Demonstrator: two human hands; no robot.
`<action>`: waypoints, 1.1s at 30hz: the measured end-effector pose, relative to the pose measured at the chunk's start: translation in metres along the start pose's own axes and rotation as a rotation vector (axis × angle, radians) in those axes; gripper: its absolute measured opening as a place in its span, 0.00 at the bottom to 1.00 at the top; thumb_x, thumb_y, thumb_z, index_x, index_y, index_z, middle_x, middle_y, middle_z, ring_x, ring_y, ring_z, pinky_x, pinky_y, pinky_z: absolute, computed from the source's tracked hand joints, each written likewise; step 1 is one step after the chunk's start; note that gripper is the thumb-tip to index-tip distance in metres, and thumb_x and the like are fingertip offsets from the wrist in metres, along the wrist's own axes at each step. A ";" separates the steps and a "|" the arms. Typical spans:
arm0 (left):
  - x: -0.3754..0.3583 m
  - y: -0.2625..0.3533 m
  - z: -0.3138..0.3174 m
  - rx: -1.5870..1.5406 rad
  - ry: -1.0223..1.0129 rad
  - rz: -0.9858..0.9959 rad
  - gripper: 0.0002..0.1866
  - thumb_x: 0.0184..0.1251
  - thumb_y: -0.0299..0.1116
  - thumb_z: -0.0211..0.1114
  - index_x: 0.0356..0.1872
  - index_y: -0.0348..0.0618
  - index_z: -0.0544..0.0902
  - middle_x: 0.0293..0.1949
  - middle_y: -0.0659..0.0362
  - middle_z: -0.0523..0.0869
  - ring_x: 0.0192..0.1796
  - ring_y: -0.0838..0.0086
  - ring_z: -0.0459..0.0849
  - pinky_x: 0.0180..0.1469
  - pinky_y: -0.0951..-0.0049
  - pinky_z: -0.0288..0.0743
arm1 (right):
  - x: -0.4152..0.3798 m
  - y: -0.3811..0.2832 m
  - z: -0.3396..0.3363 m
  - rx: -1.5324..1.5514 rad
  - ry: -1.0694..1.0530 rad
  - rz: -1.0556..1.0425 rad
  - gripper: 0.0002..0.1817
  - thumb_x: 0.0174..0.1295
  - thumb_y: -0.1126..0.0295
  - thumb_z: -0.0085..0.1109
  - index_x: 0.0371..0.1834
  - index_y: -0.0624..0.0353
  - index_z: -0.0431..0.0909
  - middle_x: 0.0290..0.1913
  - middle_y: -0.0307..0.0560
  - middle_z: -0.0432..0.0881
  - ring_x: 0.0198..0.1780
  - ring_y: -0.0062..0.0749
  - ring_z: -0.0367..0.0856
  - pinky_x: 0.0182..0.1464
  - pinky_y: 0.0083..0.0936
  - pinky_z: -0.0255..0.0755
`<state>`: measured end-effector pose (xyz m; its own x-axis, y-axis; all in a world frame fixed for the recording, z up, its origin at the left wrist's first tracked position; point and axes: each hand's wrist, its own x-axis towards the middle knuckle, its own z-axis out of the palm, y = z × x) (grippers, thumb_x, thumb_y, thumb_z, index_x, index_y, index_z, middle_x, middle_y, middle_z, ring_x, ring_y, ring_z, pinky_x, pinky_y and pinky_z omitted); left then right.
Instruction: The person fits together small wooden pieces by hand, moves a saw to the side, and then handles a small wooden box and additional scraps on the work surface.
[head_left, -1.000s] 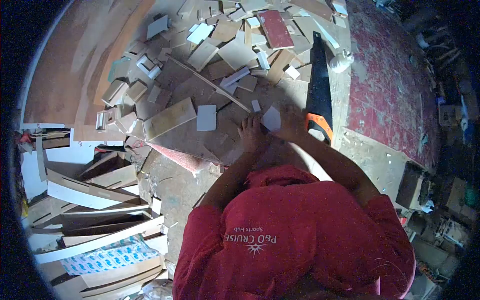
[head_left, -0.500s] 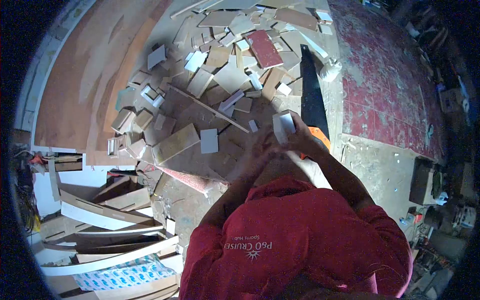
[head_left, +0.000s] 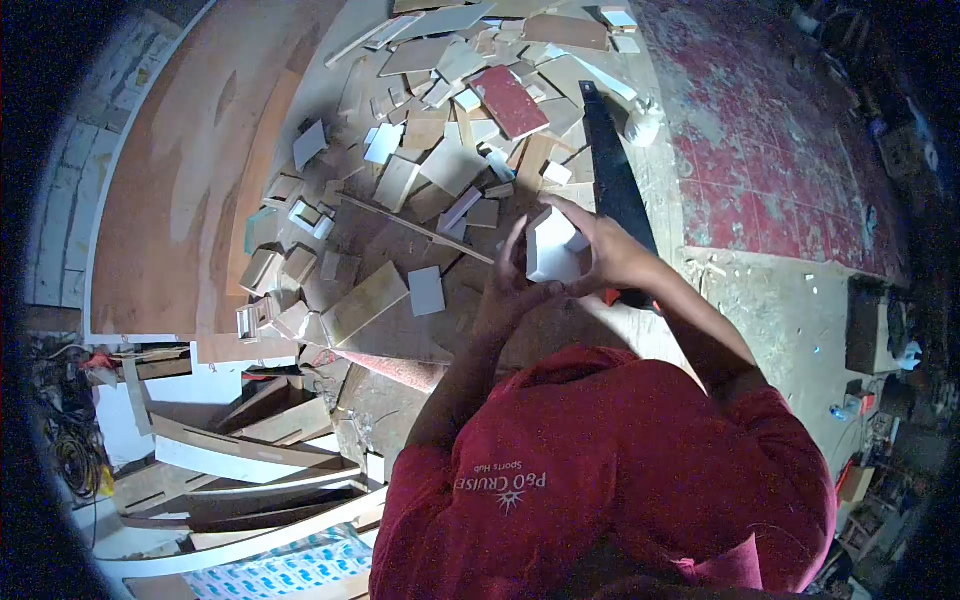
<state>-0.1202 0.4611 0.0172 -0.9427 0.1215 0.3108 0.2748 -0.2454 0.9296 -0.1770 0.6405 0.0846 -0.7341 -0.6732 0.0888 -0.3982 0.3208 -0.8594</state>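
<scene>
A small white box-like piece (head_left: 550, 246), perhaps of board, is held up between both hands in front of the chest. My left hand (head_left: 510, 285) curls around its left side and lower edge, fingers closed against it. My right hand (head_left: 615, 250) grips its right side and top corner. Just beyond the right hand lies a handsaw (head_left: 618, 165) with a dark blade; its orange-and-black handle is partly covered by my right forearm. A loose white square of board (head_left: 426, 290) lies left of my left hand.
Many wood offcuts cover the work surface, among them a red board (head_left: 509, 102) and a long thin strip (head_left: 415, 228). A large brown panel (head_left: 170, 190) stands at the left. Curved wooden pieces (head_left: 240, 445) are stacked at lower left. A whitish container (head_left: 644, 122) sits by the saw.
My left hand has come up around the white piece, which is now gripped from both sides and has shifted slightly left. The camera view has tilted a little.
</scene>
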 end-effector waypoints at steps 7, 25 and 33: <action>-0.010 -0.014 -0.039 -0.818 -0.158 -0.221 0.44 0.47 0.40 0.71 0.64 0.33 0.60 0.60 0.51 0.70 0.62 0.63 0.69 0.62 0.62 0.66 | -0.004 -0.008 -0.006 0.601 0.027 -0.146 0.57 0.39 0.68 0.75 0.72 0.54 0.44 0.49 0.45 0.77 0.45 0.31 0.76 0.53 0.27 0.67; 0.034 0.036 0.003 -1.004 0.230 -0.225 0.48 0.59 0.63 0.52 0.65 0.30 0.50 0.65 0.40 0.58 0.65 0.55 0.64 0.66 0.60 0.61 | 0.010 -0.023 0.010 0.646 0.364 -0.072 0.23 0.54 0.82 0.60 0.56 0.66 0.70 0.40 0.42 0.82 0.39 0.18 0.77 0.45 0.18 0.71; 0.034 0.032 0.002 -1.213 0.111 -0.251 0.45 0.61 0.61 0.49 0.64 0.28 0.53 0.63 0.42 0.63 0.64 0.56 0.65 0.64 0.63 0.64 | 0.013 -0.021 0.014 0.478 0.441 -0.066 0.25 0.51 0.79 0.63 0.56 0.67 0.71 0.40 0.42 0.81 0.41 0.19 0.76 0.46 0.17 0.70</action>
<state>-0.1430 0.4596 0.0578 -0.9710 0.2259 0.0780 -0.2115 -0.9642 0.1597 -0.1701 0.6156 0.0964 -0.9137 -0.3124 0.2598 -0.2362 -0.1120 -0.9652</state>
